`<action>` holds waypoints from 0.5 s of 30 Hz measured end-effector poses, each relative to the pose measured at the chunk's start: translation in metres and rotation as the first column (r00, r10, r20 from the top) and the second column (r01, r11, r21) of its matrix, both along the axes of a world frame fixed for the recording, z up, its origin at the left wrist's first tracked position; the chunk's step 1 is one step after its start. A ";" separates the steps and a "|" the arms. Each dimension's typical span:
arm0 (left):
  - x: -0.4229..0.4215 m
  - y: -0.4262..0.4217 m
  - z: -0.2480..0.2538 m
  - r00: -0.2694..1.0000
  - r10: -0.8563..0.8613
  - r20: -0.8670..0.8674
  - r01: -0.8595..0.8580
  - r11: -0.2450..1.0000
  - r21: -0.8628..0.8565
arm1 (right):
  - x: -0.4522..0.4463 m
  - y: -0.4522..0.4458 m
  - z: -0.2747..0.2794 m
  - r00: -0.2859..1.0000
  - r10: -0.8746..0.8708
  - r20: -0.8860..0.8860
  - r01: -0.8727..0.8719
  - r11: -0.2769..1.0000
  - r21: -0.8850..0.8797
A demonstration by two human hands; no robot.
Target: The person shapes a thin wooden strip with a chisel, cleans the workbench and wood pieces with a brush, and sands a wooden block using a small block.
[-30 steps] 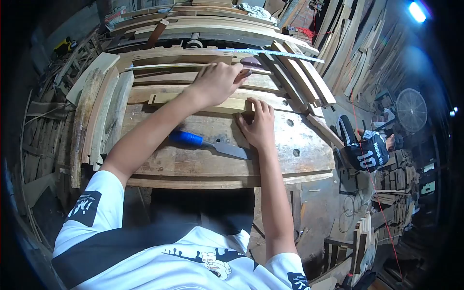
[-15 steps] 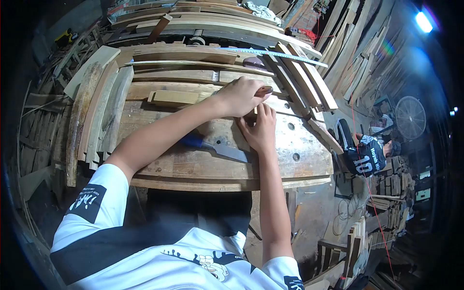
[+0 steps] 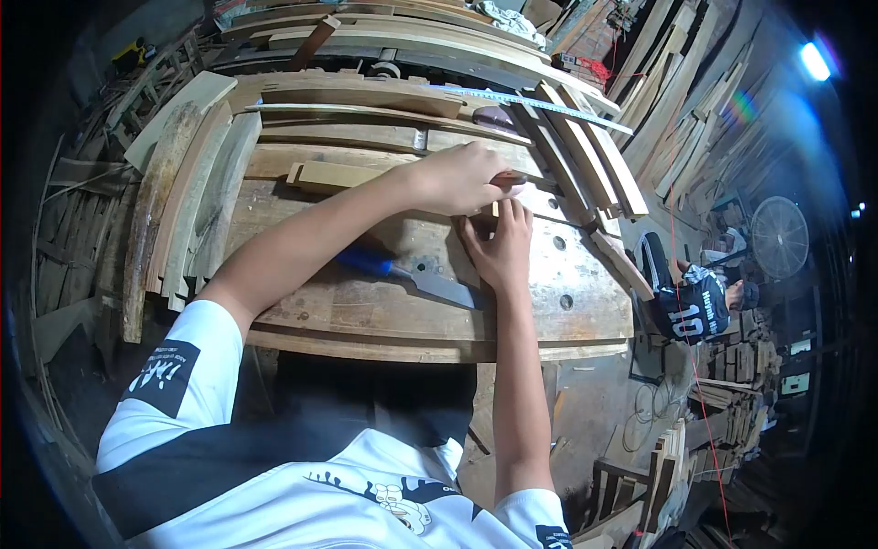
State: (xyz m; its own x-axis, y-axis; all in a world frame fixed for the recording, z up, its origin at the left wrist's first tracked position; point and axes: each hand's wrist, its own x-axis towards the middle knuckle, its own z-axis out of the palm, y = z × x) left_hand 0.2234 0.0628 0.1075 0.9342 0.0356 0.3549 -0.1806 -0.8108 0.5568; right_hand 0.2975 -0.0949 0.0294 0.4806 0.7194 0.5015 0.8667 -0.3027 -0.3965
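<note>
My left hand (image 3: 462,178) is closed around a slim brown piece (image 3: 508,179), whose end shows beyond the fingers; its kind is unclear. Just below and to the right, my right hand (image 3: 501,252) has its thumb and fingers bent around a small pale bit of wood (image 3: 495,209), mostly hidden between the hands. A squared wooden strip (image 3: 334,177) lies on the workbench (image 3: 366,316), partly covered by my left forearm. Between my forearms rests a tool with a blue handle (image 3: 366,260) and a broad flat metal blade (image 3: 446,289).
Long boards (image 3: 206,197) line the bench's left side, and more slats (image 3: 585,151) lean at the right. A white measuring strip (image 3: 530,102) crosses the back. Beyond the bench, a person (image 3: 700,306) in a dark shirt is near a round fan (image 3: 778,238).
The view has shifted slightly, so the bench sits a little lower and further right. Both hands keep nearly the same place on the wood, with only a small change at the left wrist.
</note>
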 end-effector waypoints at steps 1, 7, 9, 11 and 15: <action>-0.001 0.005 -0.004 1.000 -0.006 -0.013 0.007 0.995 0.104 | -0.001 0.000 0.000 1.000 0.007 0.014 -0.007 0.999 0.032; -0.001 -0.012 0.014 0.997 -0.027 0.068 0.040 0.980 -0.196 | 0.000 0.001 0.002 1.000 -0.006 -0.028 0.006 1.000 -0.013; -0.004 -0.013 0.017 0.993 -0.014 0.119 0.035 0.983 -0.178 | 0.000 0.001 0.002 0.999 -0.003 -0.040 0.004 1.000 0.009; -0.009 -0.012 0.025 0.997 -0.024 0.077 0.033 0.993 -0.114 | -0.002 0.000 0.000 0.999 -0.004 -0.044 0.005 0.999 0.032; -0.018 -0.007 0.033 0.998 -0.002 0.059 0.002 1.000 -0.001 | 0.000 0.000 0.001 0.999 0.014 -0.033 -0.012 0.999 0.047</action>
